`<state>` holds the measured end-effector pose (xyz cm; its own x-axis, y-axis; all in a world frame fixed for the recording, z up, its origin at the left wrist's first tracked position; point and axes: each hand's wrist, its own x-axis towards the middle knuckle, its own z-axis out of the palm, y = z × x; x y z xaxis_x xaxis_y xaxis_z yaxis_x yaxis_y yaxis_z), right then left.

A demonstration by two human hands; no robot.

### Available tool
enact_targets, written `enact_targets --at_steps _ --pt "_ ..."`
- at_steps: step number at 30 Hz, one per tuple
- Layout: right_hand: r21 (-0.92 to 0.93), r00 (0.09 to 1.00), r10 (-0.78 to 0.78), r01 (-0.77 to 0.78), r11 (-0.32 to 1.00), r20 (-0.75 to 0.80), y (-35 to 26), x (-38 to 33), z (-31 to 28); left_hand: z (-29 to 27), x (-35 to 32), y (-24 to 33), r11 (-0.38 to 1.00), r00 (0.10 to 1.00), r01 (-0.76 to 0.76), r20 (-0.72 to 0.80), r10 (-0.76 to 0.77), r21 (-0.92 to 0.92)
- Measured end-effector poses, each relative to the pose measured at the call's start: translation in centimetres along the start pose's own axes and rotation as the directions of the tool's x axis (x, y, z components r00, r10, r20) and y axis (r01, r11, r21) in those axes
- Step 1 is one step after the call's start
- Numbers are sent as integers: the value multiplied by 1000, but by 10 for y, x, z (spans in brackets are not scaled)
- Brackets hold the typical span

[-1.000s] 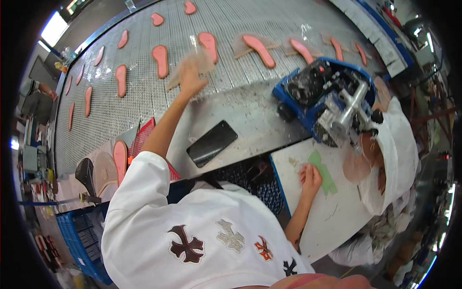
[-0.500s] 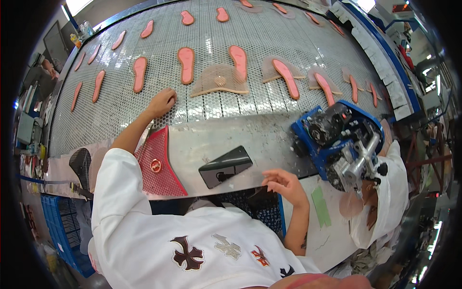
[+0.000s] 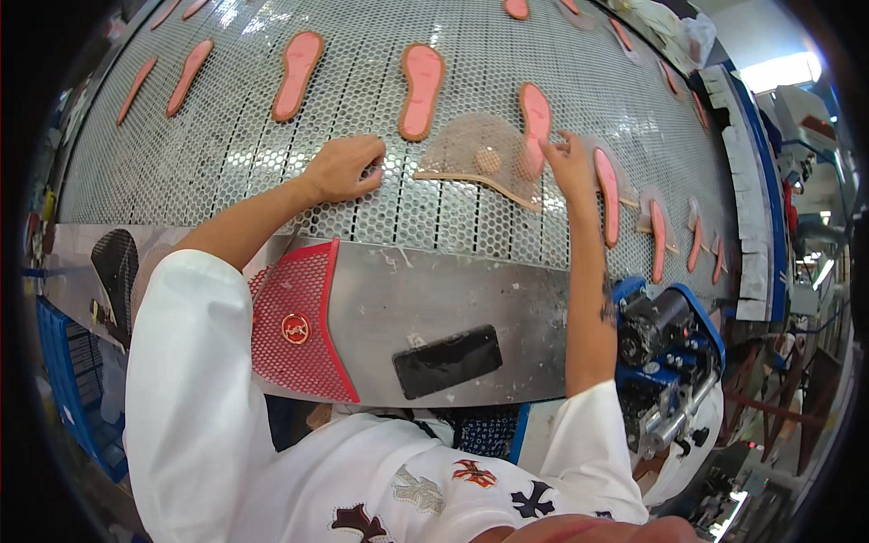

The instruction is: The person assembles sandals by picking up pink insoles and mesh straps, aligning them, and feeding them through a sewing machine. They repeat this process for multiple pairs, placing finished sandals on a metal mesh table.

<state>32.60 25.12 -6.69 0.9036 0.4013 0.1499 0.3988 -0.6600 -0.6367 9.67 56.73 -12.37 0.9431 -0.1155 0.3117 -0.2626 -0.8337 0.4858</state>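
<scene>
My left hand (image 3: 348, 169) rests on the metal mesh conveyor (image 3: 380, 213), fingers curled in; whether something is inside them is hidden. To its right lies a sheer beige mesh shoe upper (image 3: 466, 149) with a round emblem and a tan edge. The lower end of a pink insole (image 3: 536, 113) with a brown rim shows through that upper's right side. My right hand (image 3: 570, 165) is open beside this insole, fingers apart at its right edge; contact is unclear. Close to my right wrist lies another pink insole (image 3: 606, 195).
Several more pink insoles, one here (image 3: 423, 90), lie in rows across the conveyor. On the steel ledge (image 3: 389, 299) are a red perforated piece (image 3: 290, 317) with a round emblem and a black phone (image 3: 447, 362). A blue-framed machine (image 3: 670, 344) stands right of my right forearm.
My right hand has moved from above the ledge's front edge out over the conveyor to the insole beside the sheer upper. My left hand stays curled on the mesh. The view has shifted.
</scene>
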Motion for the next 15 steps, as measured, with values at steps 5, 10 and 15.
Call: enact_targets --at_steps 5,10,15 --pt "-565 994 -45 -17 825 -95 13 60 64 1 1 -2 1000 1000 0 -18 -1 -15" --pt "-352 988 7 -60 934 -151 13 90 55 -1 2 -2 1000 1000 9 -7 -9 -10" --pt "-150 947 321 -322 935 -29 34 116 52 0 3 -2 1000 1000 18 -7 -18 4"
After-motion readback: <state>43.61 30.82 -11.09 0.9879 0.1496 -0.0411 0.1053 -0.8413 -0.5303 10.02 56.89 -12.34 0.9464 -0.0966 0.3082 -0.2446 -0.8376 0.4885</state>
